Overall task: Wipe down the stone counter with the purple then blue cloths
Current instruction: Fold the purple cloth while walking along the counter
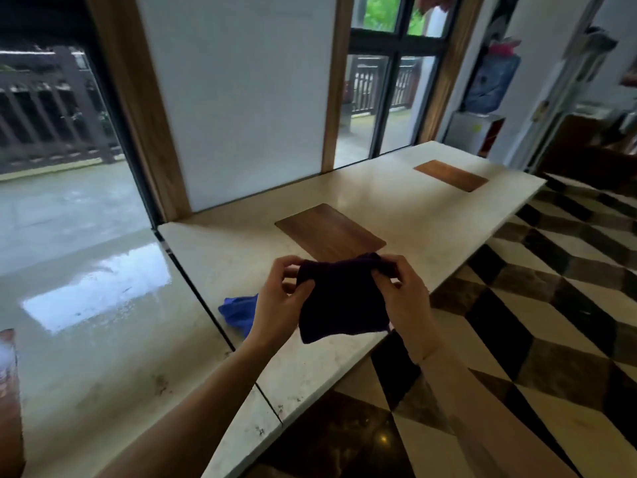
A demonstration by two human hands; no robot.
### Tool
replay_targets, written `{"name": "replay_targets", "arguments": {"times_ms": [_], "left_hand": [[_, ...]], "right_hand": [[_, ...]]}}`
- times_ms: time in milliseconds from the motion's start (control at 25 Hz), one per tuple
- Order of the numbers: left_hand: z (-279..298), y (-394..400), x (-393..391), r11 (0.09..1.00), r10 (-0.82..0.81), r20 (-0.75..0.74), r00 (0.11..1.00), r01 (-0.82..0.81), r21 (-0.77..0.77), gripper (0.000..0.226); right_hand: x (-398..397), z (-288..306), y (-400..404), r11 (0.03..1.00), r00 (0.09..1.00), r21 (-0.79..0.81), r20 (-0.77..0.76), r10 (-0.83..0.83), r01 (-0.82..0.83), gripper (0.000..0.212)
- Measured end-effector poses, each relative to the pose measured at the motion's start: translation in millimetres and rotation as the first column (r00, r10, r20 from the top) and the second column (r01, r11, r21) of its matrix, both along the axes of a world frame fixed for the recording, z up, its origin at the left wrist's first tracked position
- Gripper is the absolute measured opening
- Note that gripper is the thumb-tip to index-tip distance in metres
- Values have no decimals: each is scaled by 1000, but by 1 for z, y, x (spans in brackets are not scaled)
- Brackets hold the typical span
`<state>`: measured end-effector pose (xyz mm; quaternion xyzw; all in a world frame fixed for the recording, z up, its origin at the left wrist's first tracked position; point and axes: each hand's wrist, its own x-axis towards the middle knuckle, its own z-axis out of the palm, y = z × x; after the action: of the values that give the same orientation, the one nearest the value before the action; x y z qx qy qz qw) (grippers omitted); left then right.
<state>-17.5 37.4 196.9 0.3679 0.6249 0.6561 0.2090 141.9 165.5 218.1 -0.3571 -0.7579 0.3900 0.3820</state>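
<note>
Purple cloth (341, 298) hangs in the air between both hands, above the near part of the stone desk (406, 208) and clear of its surface. Left hand (279, 301) has its grip closed on the cloth's upper left corner, thumb and forefinger pinching the fabric while the other fingers curl loosely behind. Right hand (403, 294) has its grip closed on the upper right corner in the same pinching way, with the fabric bunched under its fingertips. Between the two grips the top edge of the cloth is stretched fairly taut, and the rest hangs down as a dark, roughly square flap.

Blue cloth (239, 312) lies crumpled on the desk just to the left of the left grip and a little below it, partly hidden behind that wrist.

Beyond the grips, farther along the desk, a wooden inlay panel (329, 232) sits flush in the pale stone, its near corner just behind the top edge of the purple cloth. A second wooden panel (451, 174) lies well beyond it, toward the far end. To the right of the right grip, past the desk's edge, the floor (551, 305) shows a dark and light cube-pattern tiling. To the left of the left grip the glossy sill (96, 277) reflects the window light.
</note>
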Motion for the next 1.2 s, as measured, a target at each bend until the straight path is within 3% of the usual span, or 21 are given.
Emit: {"name": "replay_targets", "arguments": {"times_ms": [200, 600, 1000, 1200], "left_hand": [[-20, 2, -28, 990, 122, 76, 990, -116, -78, 24], [-88, -5, -41, 874, 445, 165, 880, -388, -291, 22], [-158, 0, -2, 711, 655, 266, 707, -456, -536, 18], [-186, -1, 5, 654, 674, 240, 699, -413, -633, 21]], "right_hand": [[-48, -22, 23, 986, 985, -43, 58, 161, -159, 18], [-115, -86, 50, 853, 884, -349, 121, 453, -389, 13], [-120, -172, 70, 736, 714, -521, 300, 633, -434, 12], [-112, -208, 67, 750, 664, -536, 402, 631, -387, 10]]}}
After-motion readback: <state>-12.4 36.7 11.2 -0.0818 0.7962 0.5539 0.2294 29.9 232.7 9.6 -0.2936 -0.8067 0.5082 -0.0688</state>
